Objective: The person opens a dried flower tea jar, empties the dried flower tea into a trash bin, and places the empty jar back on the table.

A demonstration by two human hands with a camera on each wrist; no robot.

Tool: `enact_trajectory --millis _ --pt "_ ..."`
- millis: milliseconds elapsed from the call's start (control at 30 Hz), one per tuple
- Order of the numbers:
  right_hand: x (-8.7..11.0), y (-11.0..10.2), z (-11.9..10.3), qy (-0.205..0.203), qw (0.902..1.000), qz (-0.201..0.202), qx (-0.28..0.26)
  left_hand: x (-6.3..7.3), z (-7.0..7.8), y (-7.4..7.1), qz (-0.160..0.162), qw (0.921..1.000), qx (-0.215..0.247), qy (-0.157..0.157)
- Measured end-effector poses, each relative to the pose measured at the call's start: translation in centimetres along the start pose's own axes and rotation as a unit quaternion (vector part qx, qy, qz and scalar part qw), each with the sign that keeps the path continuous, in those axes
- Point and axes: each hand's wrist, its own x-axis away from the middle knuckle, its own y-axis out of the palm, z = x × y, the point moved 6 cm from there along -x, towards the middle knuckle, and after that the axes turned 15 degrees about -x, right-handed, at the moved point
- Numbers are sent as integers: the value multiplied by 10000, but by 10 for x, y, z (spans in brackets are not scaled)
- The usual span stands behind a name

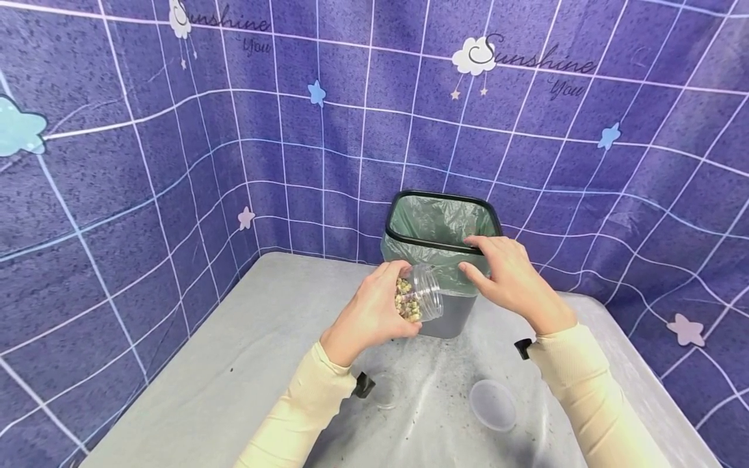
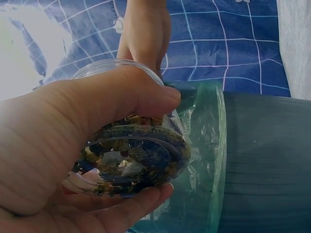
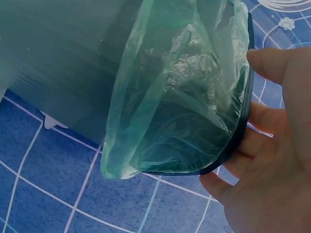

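Observation:
My left hand (image 1: 374, 305) grips a clear plastic jar (image 1: 428, 294) that is tipped on its side, its mouth toward the bin. Dried flower buds (image 1: 407, 304), yellowish green, lie inside it. In the left wrist view, my thumb and fingers wrap around the jar (image 2: 136, 160). A grey trash bin (image 1: 447, 315) with a black rim stands just beyond, lined with a green plastic bag (image 1: 421, 257). My right hand (image 1: 509, 273) is at the rim's right corner, thumb and fingers spread on either side of it. The right wrist view shows its fingertips partly hidden behind the rim (image 3: 247, 104).
A translucent round lid (image 1: 493, 405) lies on the grey-white table cover (image 1: 281, 312) at front right. Another clear round piece (image 1: 384, 391) lies near my left wrist. Small dark crumbs are scattered on the cover. A blue grid-patterned curtain (image 1: 363, 130) hangs behind and at both sides.

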Motion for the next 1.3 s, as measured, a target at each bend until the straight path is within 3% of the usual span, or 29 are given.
enact_trajectory --millis 633,900,1300 --pt "-6 6 6 111 9991 -4 420 0 0 -4 60 10000 -39 -14" --pt "-7 9 8 -74 9967 196 782 1 1 -8 104 9999 2 -32" --pt "-8 12 7 -15 9941 485 967 3 2 -16 247 9996 121 -87"
